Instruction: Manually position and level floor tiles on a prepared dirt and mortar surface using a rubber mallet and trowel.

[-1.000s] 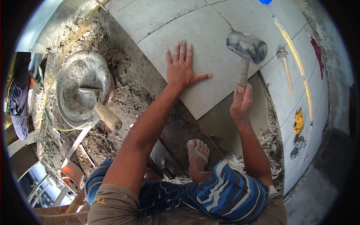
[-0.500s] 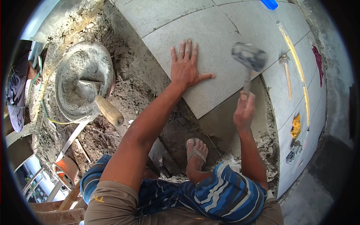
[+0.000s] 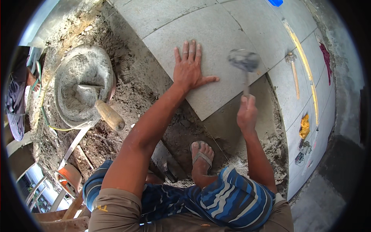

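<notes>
L hand point(image 3: 188, 74) lay flat on grey tile point(image 3: 216, 36), 4 fingers + thumb spread wide. R hand point(image 3: 247, 116) gripped mallet point(image 3: 244, 61), long axis approx. fore-aft; its blurred head was fwd of R fingers, over tile's R corner, contact unclear. R hand nearer that corner.

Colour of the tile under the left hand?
Light grey tile, shown best in the head view.

We look through one wide fisheye camera, the left of two worn side by side on the head, facing down and slightly forward over the brown shirt point(image 3: 116, 208) and striped shorts point(image 3: 239, 201). We see the left hand point(image 3: 188, 73) and right hand point(image 3: 247, 114) from close above, near mid-view, while edges of grey floor tiles point(image 3: 259, 23) bend toward the rim.
</notes>
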Motion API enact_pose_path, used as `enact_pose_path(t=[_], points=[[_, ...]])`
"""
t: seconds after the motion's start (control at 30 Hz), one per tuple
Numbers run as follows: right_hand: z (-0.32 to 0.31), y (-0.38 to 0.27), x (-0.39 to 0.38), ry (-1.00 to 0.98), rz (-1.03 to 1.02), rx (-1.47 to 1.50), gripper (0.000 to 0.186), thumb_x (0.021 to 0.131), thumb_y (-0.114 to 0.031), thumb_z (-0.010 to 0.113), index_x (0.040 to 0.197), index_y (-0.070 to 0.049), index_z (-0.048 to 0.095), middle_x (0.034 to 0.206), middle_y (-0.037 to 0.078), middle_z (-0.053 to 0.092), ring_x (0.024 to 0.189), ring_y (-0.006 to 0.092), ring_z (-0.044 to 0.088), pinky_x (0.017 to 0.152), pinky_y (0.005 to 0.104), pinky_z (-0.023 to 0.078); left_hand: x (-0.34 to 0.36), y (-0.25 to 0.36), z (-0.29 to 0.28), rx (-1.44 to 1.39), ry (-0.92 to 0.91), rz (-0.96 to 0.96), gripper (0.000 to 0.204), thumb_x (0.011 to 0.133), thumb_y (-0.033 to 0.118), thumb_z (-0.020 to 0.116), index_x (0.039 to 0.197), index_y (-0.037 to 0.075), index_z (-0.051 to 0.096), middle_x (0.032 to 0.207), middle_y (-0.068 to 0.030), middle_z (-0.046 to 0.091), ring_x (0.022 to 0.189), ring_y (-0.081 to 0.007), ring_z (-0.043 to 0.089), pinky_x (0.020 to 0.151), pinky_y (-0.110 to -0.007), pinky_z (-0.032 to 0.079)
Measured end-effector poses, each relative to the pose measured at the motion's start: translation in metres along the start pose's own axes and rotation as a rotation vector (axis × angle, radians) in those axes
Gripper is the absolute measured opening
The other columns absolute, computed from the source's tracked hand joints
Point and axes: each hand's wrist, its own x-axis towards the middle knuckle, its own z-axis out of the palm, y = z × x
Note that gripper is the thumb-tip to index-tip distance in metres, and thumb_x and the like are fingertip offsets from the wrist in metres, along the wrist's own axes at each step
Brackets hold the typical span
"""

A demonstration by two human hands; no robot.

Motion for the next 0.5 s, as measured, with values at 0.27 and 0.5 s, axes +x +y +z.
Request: enact_pose_path(t=[0.27, 0.5], points=[[-0.019, 0.01, 0.001, -0.229, 0.185, -0.13, 0.031, 0.113, -0.027, 0.048, 0.125, 0.0, 0.055, 0.098, 0.019, 0.069, 0.089, 0.038, 0.071, 0.074, 0.0466, 0.053, -0.001, -0.002, -0.001, 0.004, -0.011, -0.005, 0.144, 0.07, 0.102, 0.047, 0.166, -0.004, 0.026, 0.174, -0.0238, 0.023, 0.163, -0.0413, 0.013, 0.129, -0.064, 0.004], [-0.016, 0.026, 0.005, -0.149, 0.042, -0.154, 0.033, 0.113, -0.031, 0.048, 0.121, 0.0, 0.057, 0.096, 0.018, 0.064, 0.08, 0.0328, 0.062, 0.073, 0.0423, 0.051, -0.003, -0.002, 0.002, 0.0, 0.0, -0.015, 0.143, 0.072, 0.101, 0.048, 0.165, -0.004, 0.025, 0.174, -0.024, 0.023, 0.163, -0.0394, 0.014, 0.13, -0.062, 0.005]])
